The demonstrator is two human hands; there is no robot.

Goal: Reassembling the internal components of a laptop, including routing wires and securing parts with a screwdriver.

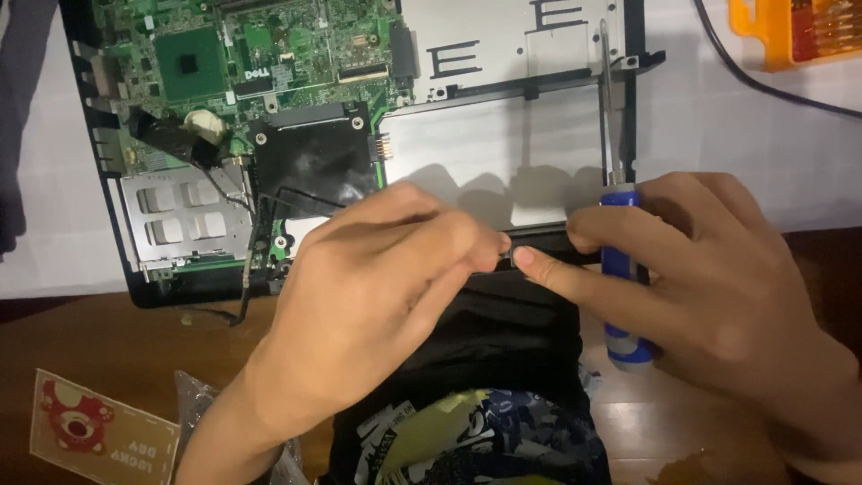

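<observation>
The left hand (377,287) pinches at the laptop chassis (539,238) front edge; at its three o'clock, the right hand (709,278) grips a blue-handled screwdriver (620,269).

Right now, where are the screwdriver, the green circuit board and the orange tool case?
screwdriver (616,260): head view, on the blue handle in the right hand (718,278).
green circuit board (260,54): head view, on its upper middle area.
orange tool case (790,31): head view, on its body at the top right corner.
</observation>
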